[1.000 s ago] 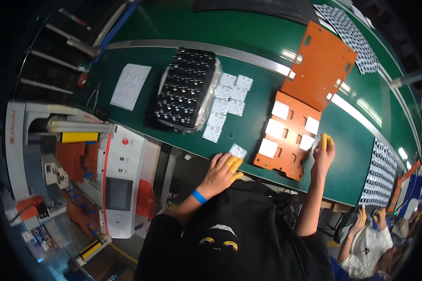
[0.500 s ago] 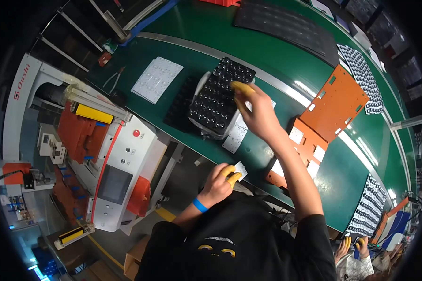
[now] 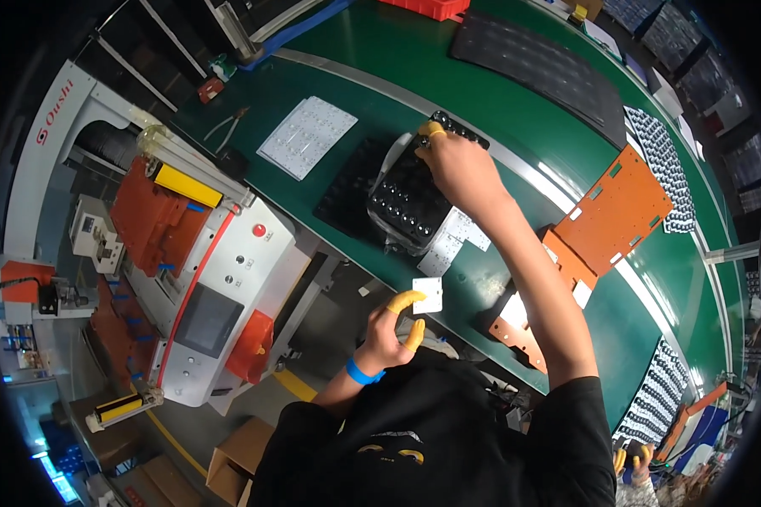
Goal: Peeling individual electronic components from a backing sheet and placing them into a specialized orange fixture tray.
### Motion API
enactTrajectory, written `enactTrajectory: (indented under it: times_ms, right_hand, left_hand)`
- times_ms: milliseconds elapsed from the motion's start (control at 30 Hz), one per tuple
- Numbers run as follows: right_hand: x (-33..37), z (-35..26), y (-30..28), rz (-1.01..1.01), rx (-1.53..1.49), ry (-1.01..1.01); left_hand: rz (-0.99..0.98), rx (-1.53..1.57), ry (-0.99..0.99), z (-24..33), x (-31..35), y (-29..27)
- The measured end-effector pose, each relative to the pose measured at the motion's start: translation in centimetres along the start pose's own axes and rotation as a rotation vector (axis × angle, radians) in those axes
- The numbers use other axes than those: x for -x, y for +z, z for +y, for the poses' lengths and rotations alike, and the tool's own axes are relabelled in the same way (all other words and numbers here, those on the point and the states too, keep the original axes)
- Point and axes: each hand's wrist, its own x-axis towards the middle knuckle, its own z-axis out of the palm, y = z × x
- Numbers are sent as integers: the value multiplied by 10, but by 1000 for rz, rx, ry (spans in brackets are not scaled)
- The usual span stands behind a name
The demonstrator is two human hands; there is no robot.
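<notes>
My left hand (image 3: 384,339) grips the near white board (image 3: 430,295) by its left edge, thumb apart, while my right hand (image 3: 463,169) curls over the farther black parts (image 3: 407,199), its hold unclear.

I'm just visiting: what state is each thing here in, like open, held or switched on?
Small white board: at a left-hand fingertip
Right hand: over the black domed pieces, grip unclear
Orange fixture: opened out
White sheets: lying flat
Pliers: handles apart
Machine screen: dark
Cardboard box: open
</notes>
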Motion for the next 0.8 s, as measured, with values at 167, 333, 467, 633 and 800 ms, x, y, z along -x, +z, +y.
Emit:
enactTrajectory:
  times_ms: [167,333,467,633,800]
  right_hand:
    - [84,-25,-39,30,-781,12]
    - [190,-24,-28,148,-1198,335]
    - [240,-35,-12,294,-1212,433]
    - [266,-32,-10,492,-858,402]
    - [277,-29,-15,602,-627,366]
  left_hand:
    - [121,362,-160,-6,-5,17]
    - [148,607,-284,24,-23,39]
    - [21,614,-269,36,-20,62]
    - [-185,553,-201,54,-22,75]
    - [-250,532,-213,59,-20,87]
